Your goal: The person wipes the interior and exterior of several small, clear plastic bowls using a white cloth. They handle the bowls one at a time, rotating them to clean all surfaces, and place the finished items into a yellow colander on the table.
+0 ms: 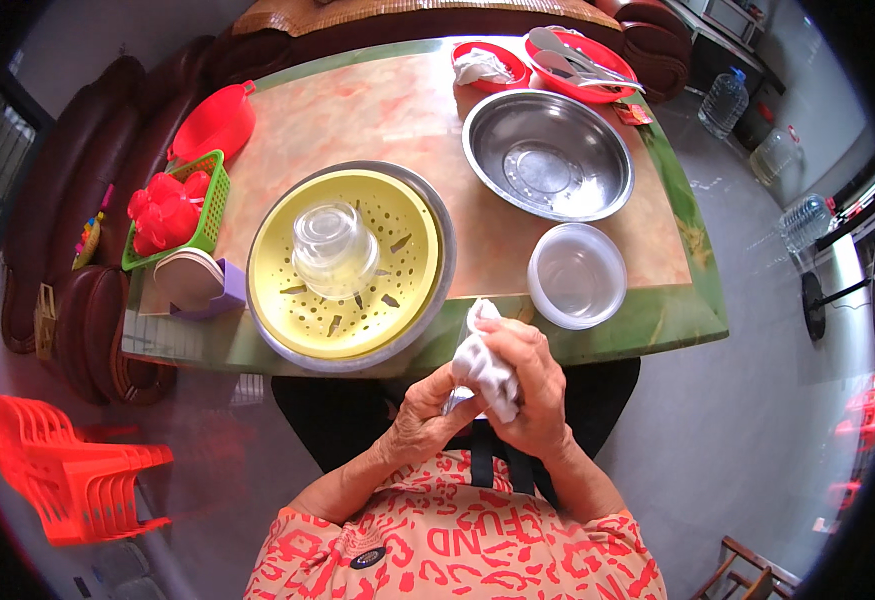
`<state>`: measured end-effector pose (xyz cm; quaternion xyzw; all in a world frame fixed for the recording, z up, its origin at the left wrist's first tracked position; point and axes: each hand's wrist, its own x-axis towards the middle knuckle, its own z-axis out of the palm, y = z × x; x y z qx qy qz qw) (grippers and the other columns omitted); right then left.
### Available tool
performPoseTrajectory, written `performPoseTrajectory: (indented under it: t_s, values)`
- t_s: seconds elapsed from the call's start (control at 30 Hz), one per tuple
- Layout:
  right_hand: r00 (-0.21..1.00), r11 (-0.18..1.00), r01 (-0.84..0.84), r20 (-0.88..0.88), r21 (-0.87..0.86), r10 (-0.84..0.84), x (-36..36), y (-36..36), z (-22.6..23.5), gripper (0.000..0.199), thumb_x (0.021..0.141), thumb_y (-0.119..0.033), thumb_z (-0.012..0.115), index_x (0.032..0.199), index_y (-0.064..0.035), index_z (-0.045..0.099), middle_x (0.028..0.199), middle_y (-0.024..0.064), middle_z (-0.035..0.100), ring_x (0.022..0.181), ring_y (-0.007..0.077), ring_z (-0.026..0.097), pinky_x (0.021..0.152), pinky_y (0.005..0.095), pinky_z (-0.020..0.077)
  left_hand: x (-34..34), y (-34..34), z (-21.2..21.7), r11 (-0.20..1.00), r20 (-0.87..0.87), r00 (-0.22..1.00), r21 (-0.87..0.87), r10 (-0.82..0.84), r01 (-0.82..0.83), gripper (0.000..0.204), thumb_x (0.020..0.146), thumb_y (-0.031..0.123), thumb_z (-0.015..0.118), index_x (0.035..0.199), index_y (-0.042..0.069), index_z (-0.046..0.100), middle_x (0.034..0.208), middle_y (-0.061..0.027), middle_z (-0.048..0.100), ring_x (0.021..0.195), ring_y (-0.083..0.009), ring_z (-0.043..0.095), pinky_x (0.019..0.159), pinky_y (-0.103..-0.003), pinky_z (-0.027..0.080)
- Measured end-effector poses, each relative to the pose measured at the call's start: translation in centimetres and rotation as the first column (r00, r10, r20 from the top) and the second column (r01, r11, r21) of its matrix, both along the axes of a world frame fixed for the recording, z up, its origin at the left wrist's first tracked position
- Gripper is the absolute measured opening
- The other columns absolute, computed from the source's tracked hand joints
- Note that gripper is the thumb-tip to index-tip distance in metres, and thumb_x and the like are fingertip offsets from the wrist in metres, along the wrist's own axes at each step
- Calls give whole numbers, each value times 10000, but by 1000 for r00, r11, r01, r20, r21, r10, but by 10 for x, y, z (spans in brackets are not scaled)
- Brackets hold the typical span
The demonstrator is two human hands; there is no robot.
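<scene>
My right hand (535,375) is closed around a crumpled white cloth (490,372), over my lap at the table's front edge. The fingers of my left hand (423,408) pinch a small clear plastic piece (457,398) that the cloth mostly covers; its kind cannot be made out. Ahead and to the left, a yellow colander (292,250) rests in a grey metal basin (446,235). Clear plastic containers (332,245) are inside the colander. Just past my right hand stands a stack of clear round plastic bowls (577,276).
A large steel bowl (547,150) stands behind the plastic bowls. Red basins (622,75) with utensils and a cloth are at the far right. On the left sit a green basket (214,205) of red cups, a red basin (219,120) and a purple holder (225,292). Red chairs (77,470) stand at left.
</scene>
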<state>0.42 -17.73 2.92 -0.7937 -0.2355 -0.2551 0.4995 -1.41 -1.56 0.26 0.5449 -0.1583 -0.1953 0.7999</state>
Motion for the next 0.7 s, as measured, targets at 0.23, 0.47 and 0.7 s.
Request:
performPoseTrajectory:
  t_s: [0.23, 0.47, 0.7]
  values:
    - [1000, 1000, -17, -3, -3, 17, 5, -2, -13, 496, 726, -76, 717, 1186, -29, 538, 1104, 174, 605, 1025, 372, 577, 906, 454, 434, 9, 1, -30, 984, -78, 994, -169, -74, 60, 265, 952, -18, 539, 1200, 62, 585, 1234, -21, 580, 1099, -107, 532, 980, -297, 427]
    - [898, 921, 117, -436, 372, 62, 15, 2, -31, 493, 738, 43, 690, 1195, -57, 532, 1026, 147, 619, 901, 278, 635, 757, 359, 515, 18, 7, -42, 993, 36, 995, 75, -96, 93, 246, 906, 10, 622, 1141, 57, 565, 1106, -9, 587, 1054, -100, 533, 962, -275, 409]
    - [996, 998, 42, 73, 56, -46, -4, 14, -30, 449, 691, -44, 736, 1105, -10, 567, 1046, 180, 606, 976, 362, 588, 868, 454, 463, 13, 3, -29, 997, 56, 998, 75, 5, -9, 405, 893, 60, 664, 1259, 53, 491, 1154, -29, 572, 1062, -112, 543, 955, -294, 433]
